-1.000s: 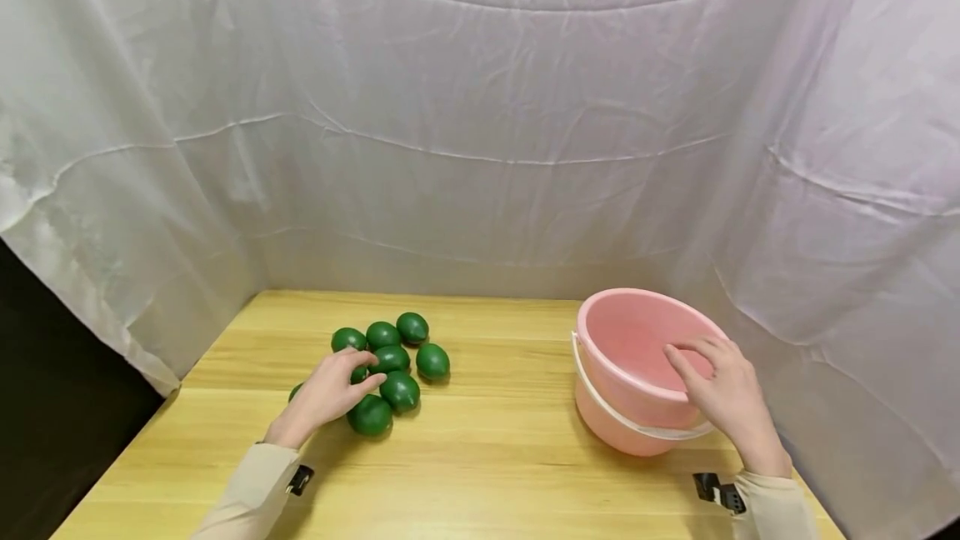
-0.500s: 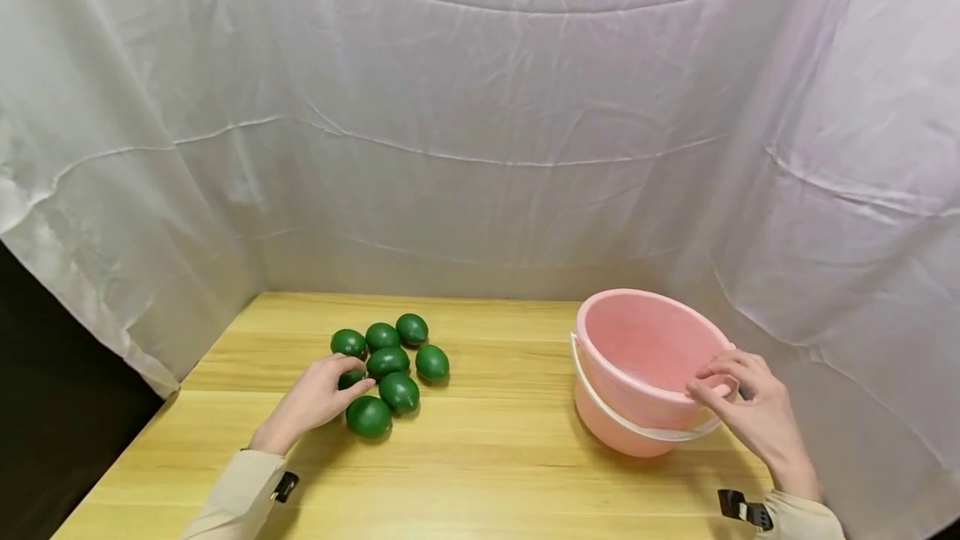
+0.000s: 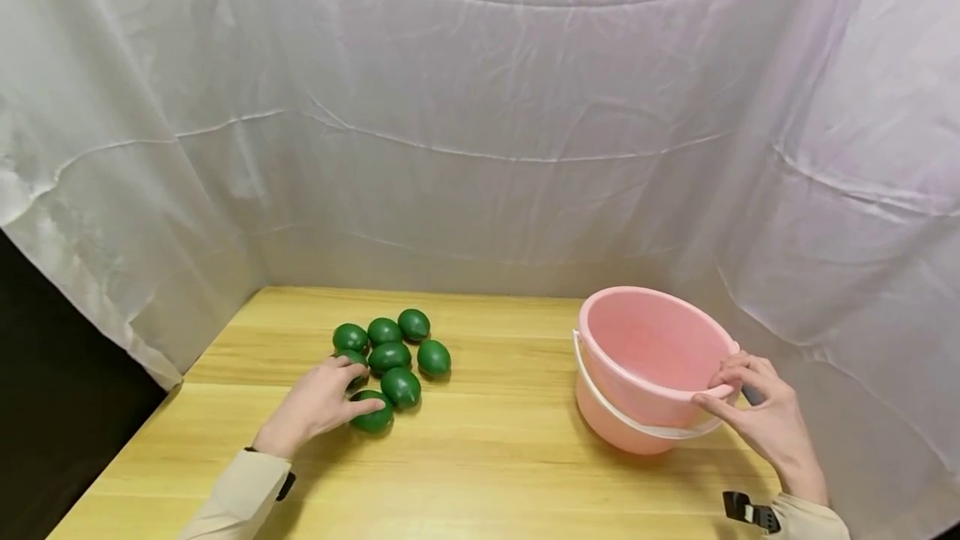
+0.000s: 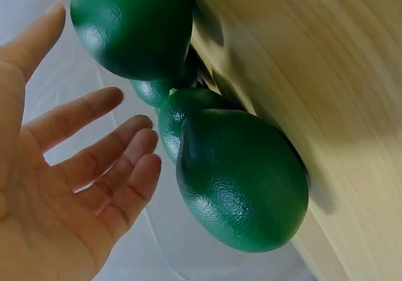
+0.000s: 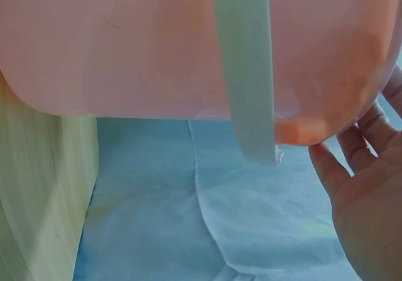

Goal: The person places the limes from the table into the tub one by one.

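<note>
Several glossy dark green limes (image 3: 401,388) lie in a cluster on the left part of the table. My left hand (image 3: 315,405) is at the cluster's near left side, thumb at the front lime (image 4: 245,180) and fingers over another. In the left wrist view its fingers are spread and slightly bent, with nothing held. On the right stands a pink bucket (image 3: 626,419), tilted in view, its white handle (image 3: 637,426) hanging down the front. My right hand (image 3: 772,419) grips the bucket's right rim between thumb and fingers; the far fingers are partly hidden.
A light wooden table (image 3: 487,457) lies under everything. Pale cloth curtains (image 3: 480,148) hang behind it and along both sides. A dark area (image 3: 52,390) shows beyond the left edge.
My right hand has moved right, from above the bucket's opening to its rim, and has taken hold there. My left hand has drawn back a little leftward, its fingers spreading over the limes.
</note>
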Available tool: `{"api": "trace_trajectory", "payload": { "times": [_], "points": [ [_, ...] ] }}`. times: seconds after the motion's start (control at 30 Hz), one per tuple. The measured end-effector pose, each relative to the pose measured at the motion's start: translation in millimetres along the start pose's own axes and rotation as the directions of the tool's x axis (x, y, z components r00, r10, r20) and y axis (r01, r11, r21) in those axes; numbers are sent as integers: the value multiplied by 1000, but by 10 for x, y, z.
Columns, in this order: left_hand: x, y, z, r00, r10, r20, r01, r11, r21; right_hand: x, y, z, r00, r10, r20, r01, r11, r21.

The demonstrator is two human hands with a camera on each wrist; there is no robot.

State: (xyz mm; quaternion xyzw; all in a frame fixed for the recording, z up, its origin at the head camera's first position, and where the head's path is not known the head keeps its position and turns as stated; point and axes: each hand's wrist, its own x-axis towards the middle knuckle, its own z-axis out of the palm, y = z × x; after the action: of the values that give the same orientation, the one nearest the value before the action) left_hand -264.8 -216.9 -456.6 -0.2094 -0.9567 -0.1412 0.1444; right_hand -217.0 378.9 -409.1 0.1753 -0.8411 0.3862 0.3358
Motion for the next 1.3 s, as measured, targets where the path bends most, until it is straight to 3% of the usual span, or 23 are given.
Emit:
{"api": "trace_trajectory", "payload": {
  "times": [0.2,0.43,0.57,0.7,0.87,1.07,1.2,1.3],
  "points": [
    [-9,56,3,993,-41,110,44,999,-20,32,-190,-9,1000,4,-7,-4,1000,-10],
    [-26,90,40,977,-32,211,62,988,-139,64,-468,-22,1000,7,-2,-7,1000,-21],
    [-20,83,40,964,-43,261,95,977,-191,71,-420,-13,1000,11,-3,-12,1000,-24],
    [-17,66,50,955,-35,294,99,973,-206,45,-230,0,1000,13,-7,-13,1000,-27],
    [-17,58,57,949,-15,316,90,971,-224,12,-57,0,1000,19,-6,-19,999,-26],
    [8,52,57,946,-28,322,104,970,-221,15,-51,-14,1000,5,-8,-5,999,-36],
    [14,48,35,956,-26,294,97,969,-229,15,-71,-11,1000,6,-7,-6,999,-43],
    [13,42,12,967,13,256,55,965,-256,6,-68,-4,1000,5,-8,-5,999,-52]
  ]
}}
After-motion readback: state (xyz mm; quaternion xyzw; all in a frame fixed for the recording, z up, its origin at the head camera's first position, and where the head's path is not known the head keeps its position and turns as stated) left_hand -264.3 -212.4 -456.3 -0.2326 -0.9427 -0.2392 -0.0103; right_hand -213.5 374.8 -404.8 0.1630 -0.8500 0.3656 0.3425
